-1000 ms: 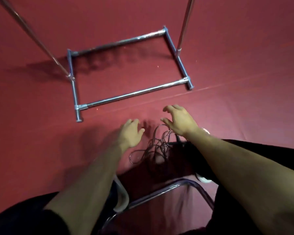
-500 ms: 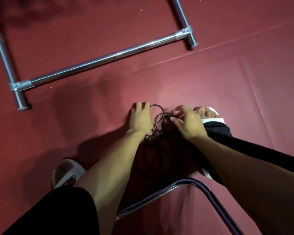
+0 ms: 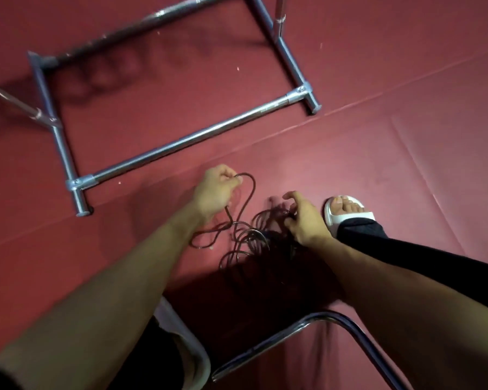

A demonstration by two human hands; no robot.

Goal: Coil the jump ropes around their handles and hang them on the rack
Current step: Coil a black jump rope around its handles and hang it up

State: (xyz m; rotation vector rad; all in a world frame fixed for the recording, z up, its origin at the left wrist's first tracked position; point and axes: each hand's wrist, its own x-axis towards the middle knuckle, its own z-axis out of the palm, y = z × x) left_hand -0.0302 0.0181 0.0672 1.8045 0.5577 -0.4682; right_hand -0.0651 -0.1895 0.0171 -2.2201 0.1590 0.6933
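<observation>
Nearest, bottom of frame: a curved chrome tubular chair frame [image 3: 307, 330] crossed the lower centre, with both bare forearms reaching forward past it.
Task's thing: a tangle of thin, dark, cord-like jump ropes [image 3: 251, 240] lay on the floor at the centre of the frame, between the two hands. Its lower part was lost in shadow.
Handles: none could be told apart from the cords.
Left hand [image 3: 217, 190]: left of centre, fingers closed in a pinch on one loop drawn up out of the tangle.
Right hand [image 3: 304, 218]: right of centre, fingers curled down into the heap and apparently hooking several strands, forefinger stretched out. Blur hid the details.
Beside the right hand: a foot in a white slide sandal [image 3: 347, 212], just right of the tangle.
Floor: a dark red mat [image 3: 378, 136] with faint seams.
Farthest, upper left: the rectangular base of a silvery metal pipe rack [image 3: 186, 142], well apart from the ropes.
Handling, as a judgement: the cords looked light, limp and springy, and likely to snag and knot if pulled hard.
Where to hold: probably better to trace one strand to its handle and grip there than to lift the heap.
</observation>
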